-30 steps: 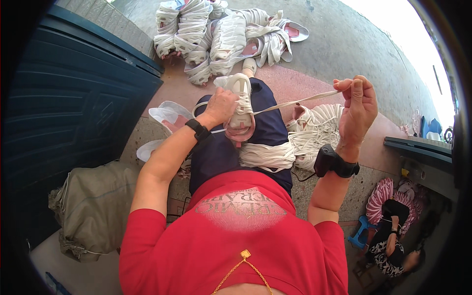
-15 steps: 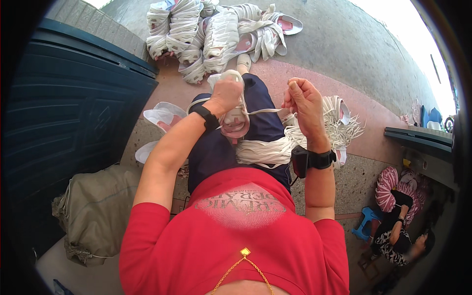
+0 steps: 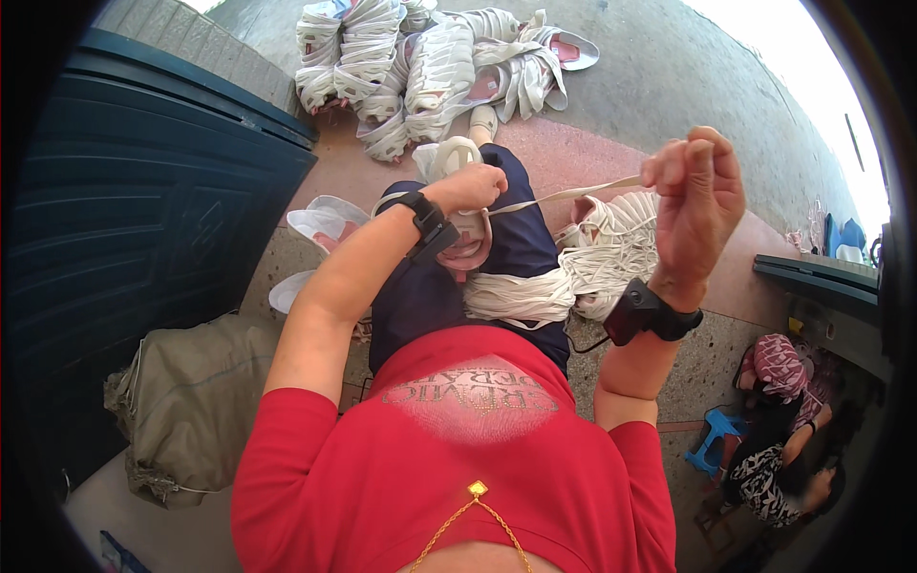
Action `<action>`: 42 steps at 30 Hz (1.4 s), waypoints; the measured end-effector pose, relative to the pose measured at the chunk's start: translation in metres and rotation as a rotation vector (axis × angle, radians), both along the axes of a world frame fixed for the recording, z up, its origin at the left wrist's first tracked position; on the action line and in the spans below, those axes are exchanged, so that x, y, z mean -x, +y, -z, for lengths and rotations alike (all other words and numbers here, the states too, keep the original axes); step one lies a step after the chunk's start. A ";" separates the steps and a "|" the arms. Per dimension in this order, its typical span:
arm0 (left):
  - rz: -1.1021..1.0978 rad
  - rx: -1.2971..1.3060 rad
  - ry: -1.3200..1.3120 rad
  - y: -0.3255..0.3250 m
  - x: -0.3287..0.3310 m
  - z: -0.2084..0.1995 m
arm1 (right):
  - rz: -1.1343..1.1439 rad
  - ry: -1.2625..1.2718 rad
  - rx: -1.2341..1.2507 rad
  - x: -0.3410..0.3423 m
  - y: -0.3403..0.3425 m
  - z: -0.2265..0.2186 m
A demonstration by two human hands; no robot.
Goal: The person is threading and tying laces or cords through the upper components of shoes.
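Note:
A white and pink shoe upper (image 3: 468, 244) lies over my thighs. My left hand (image 3: 470, 188) is closed across its middle, gripping it, and hides part of the upper. From the upper, a flat cream shoelace (image 3: 559, 196) runs taut up to the right. My right hand (image 3: 695, 196) is raised and closed on that lace, fingers pinched together. A loose bundle of cream shoelaces (image 3: 521, 296) rests across my lap, just below the upper.
Stacks of white shoe uppers (image 3: 439, 72) stand on the floor ahead. More laced uppers (image 3: 611, 244) lie at my right, and pale uppers (image 3: 325, 220) at my left. A dark blue door (image 3: 143, 210) and a sack (image 3: 201, 401) stand left. Another person (image 3: 778, 458) sits near a blue stool (image 3: 714, 439).
My right hand has moved up and to the right, drawing out more lace. The left hand has shifted slightly right and down over the upper.

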State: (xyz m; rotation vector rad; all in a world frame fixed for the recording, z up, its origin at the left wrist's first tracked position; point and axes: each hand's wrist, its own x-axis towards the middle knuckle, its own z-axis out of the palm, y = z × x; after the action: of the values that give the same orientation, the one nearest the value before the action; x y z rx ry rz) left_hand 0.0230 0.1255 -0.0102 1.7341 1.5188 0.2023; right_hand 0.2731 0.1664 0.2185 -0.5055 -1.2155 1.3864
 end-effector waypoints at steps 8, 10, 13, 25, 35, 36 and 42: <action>0.023 -0.262 0.426 -0.070 0.063 -0.007 | -0.415 -0.683 0.577 0.044 -0.015 0.158; 0.098 -0.417 0.492 -0.087 0.073 0.002 | -0.497 -0.813 0.552 0.083 -0.054 0.203; 0.123 -0.506 0.529 -0.102 0.074 -0.018 | -0.419 -0.970 0.372 0.109 -0.083 0.259; -0.198 -0.531 0.556 -0.125 0.063 -0.013 | -0.333 -1.472 -0.103 0.152 -0.107 0.255; -0.331 -0.350 0.114 -0.112 0.058 0.013 | -0.809 0.162 0.539 0.034 -0.008 0.065; -0.335 -0.240 0.122 -0.099 0.051 0.003 | -0.778 0.261 0.477 0.026 -0.003 0.045; 0.013 0.227 -0.533 -0.037 0.036 -0.052 | -0.893 0.215 0.477 0.053 -0.005 0.014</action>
State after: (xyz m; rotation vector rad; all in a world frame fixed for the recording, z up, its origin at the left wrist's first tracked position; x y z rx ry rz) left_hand -0.0129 0.0889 0.0416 1.3688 1.0919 0.4300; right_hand 0.2204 0.1616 0.2041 -0.0995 -0.9499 2.4516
